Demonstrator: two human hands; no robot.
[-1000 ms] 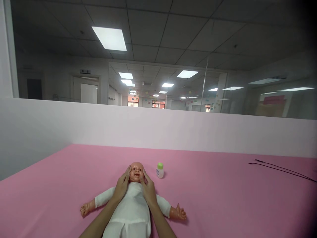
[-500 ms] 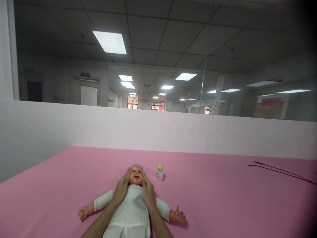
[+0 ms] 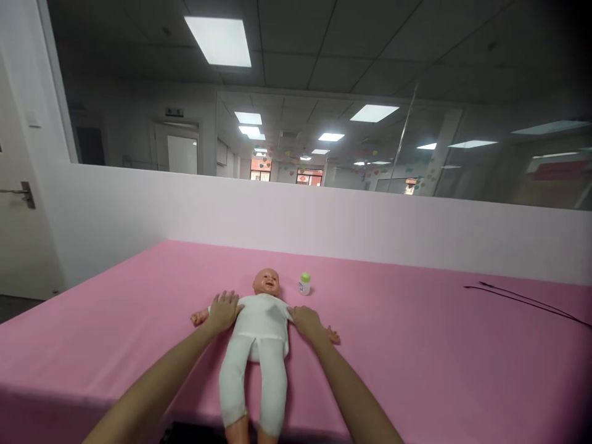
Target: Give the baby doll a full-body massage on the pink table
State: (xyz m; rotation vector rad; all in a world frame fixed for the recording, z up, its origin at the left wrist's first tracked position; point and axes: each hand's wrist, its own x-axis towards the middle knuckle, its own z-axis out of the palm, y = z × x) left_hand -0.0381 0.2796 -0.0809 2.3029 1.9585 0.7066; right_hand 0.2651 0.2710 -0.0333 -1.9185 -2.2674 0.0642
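A baby doll [image 3: 263, 317] in a white outfit lies face up on the pink-covered table [image 3: 407, 345], its head toward the wall and its feet at the near edge. My left hand [image 3: 224, 311] is wrapped over the doll's upper arm on the left side, thumb toward the chest. On the other side, my right hand [image 3: 306, 322] grips the opposite upper arm with fingers curled round the sleeve. Both sleeves are mostly covered by my hands. Just right of the doll's head stands a small clear bottle [image 3: 304, 285] with a green cap, touched by neither hand.
Two thin black cords [image 3: 527, 302] lie on the table at the far right. A low white wall [image 3: 324, 222] with a window above it borders the far side. At the left is a door with a metal handle [image 3: 26, 195]. Something dark shows under the table's front edge.
My hands have left the sides of the doll's head and moved down and apart to its upper arms. The view has shifted, now showing the doll's legs and the table's front edge.
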